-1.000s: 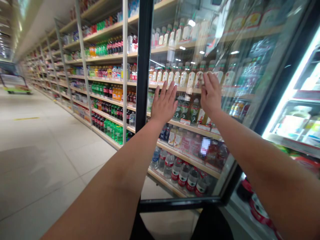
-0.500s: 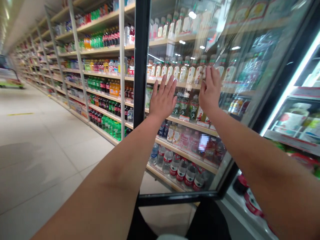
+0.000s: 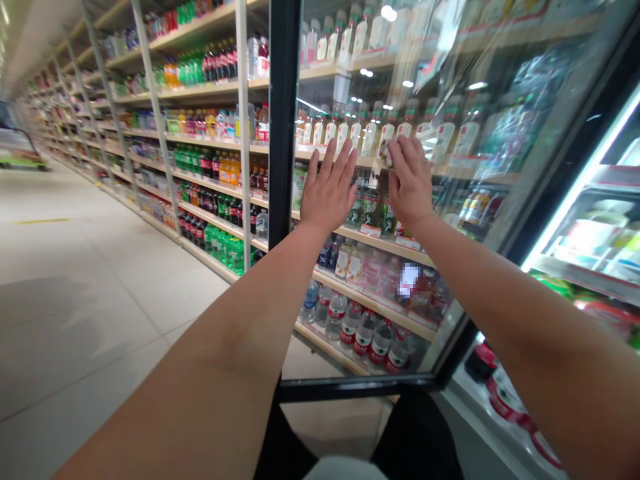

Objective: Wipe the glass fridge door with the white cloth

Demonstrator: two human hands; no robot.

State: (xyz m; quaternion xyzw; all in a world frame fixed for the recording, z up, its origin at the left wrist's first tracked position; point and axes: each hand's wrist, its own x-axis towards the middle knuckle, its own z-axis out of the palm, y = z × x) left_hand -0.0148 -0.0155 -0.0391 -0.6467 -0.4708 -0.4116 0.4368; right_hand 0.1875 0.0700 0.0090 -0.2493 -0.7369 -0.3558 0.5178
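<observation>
A black-framed glass door of a drinks fridge stands swung open in front of me. My left hand lies flat against the glass near the door's left side, fingers spread. To its right, my right hand presses a small crumpled cloth, whitish with brown patches, to the pane. Most of the cloth is hidden under the fingers. Rows of bottles with white labels show through or in the glass behind both hands.
Long shelves of soft drinks run down the left side along a tiled floor. On the right the lit fridge interior holds bottles. A cart stands far left. My dark-clad legs are below the door.
My right hand has slid left and slightly down across the glass with the cloth, closer to my left hand. The left hand stays nearly in place on the pane.
</observation>
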